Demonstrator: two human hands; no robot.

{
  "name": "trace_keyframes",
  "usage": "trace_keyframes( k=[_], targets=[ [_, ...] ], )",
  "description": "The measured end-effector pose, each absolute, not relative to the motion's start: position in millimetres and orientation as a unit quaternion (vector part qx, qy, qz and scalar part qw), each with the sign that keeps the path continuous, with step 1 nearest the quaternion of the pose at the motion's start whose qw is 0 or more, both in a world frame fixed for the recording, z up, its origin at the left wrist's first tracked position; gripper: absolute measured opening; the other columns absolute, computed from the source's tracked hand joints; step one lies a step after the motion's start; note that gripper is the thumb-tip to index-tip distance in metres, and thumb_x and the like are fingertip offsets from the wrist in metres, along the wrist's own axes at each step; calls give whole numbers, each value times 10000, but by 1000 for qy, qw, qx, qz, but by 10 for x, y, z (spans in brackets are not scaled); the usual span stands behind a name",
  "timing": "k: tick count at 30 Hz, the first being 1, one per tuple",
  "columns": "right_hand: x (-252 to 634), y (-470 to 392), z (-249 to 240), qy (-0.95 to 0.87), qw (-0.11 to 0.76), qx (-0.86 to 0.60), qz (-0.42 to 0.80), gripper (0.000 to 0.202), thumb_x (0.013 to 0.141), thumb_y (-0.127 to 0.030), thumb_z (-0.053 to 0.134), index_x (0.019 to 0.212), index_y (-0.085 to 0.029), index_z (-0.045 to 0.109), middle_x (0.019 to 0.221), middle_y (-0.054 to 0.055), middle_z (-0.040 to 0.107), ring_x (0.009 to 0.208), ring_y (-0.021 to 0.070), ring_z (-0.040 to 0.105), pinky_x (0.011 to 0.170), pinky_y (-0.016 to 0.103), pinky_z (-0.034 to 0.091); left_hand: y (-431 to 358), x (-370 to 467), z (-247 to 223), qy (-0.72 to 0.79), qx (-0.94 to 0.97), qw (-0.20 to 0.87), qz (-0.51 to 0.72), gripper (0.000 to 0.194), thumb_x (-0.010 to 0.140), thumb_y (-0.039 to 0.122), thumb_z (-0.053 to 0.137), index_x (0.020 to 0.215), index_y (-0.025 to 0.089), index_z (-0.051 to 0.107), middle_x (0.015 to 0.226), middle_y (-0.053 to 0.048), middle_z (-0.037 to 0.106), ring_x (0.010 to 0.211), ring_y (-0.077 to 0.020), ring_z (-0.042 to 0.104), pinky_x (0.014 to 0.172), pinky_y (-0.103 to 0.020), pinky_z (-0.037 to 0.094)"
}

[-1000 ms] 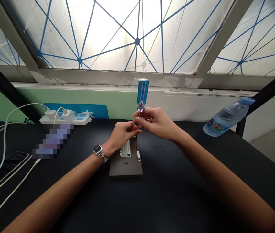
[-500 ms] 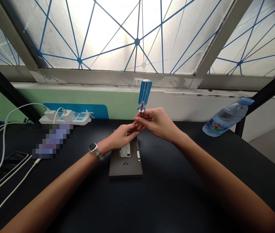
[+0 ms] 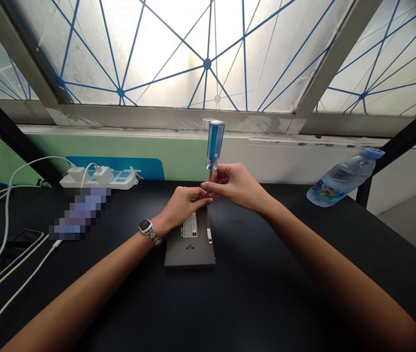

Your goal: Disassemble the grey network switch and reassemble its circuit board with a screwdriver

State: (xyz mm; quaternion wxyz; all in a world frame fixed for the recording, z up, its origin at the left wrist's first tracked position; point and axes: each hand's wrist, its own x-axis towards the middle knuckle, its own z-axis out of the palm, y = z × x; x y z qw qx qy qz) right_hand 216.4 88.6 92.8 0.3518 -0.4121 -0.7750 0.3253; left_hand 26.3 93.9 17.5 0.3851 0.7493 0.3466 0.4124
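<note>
A screwdriver (image 3: 215, 144) with a clear and blue handle stands nearly upright, its handle on top and its shaft pointing down. My right hand (image 3: 232, 182) pinches the metal shaft below the handle. Close beside it, my left hand (image 3: 186, 203) has thumb and fingertips pressed together around the shaft's lower end; whether they also hold something small is hidden. Beneath both hands lies a flat dark grey device (image 3: 189, 256) with a white label and a cross-shaped slot. Its far end is covered by my left hand, and the screwdriver's tip cannot be made out.
At the right stands a tilted water bottle (image 3: 340, 178) against a black frame post. A white power strip (image 3: 120, 180) with plugs sits at the back left. White cables (image 3: 28, 281) and a blurred-out phone-like object (image 3: 83, 215) lie on the left of the black table (image 3: 259, 293).
The screwdriver's handle has tipped slightly left and become more upright. My left hand and wrist have shifted a little to the right. The grey device stays in place.
</note>
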Motion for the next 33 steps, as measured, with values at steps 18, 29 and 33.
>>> trace_keyframes(
  k=[18, 29, 33],
  targets=[
    [2121, 831, 954, -776, 326, -378, 386, 217, 922, -191, 567, 1124, -171, 643, 957, 58, 761, 668, 151, 689, 651, 319, 593, 1010, 211, 171, 269, 735, 501, 369, 257, 955, 368, 664, 991, 131, 758, 1062, -126, 786, 1067, -265, 737, 1008, -411, 555],
    [2109, 841, 940, -784, 368, -386, 318, 115, 949, -271, 610, 866, -194, 629, 775, 17, 685, 703, 178, 700, 675, 323, 582, 960, 263, 173, 329, 699, 467, 431, 306, 872, 415, 770, 945, 117, 766, 948, -96, 797, 953, -270, 766, 911, -407, 606],
    [2104, 843, 966, -771, 394, -370, 337, 106, 980, -270, 576, 916, -194, 613, 821, 26, 700, 687, 164, 697, 689, 328, 591, 955, 252, 229, 331, 693, 470, 436, 308, 868, 413, 775, 973, 124, 765, 978, -104, 801, 965, -266, 772, 929, -417, 613]
  ],
)
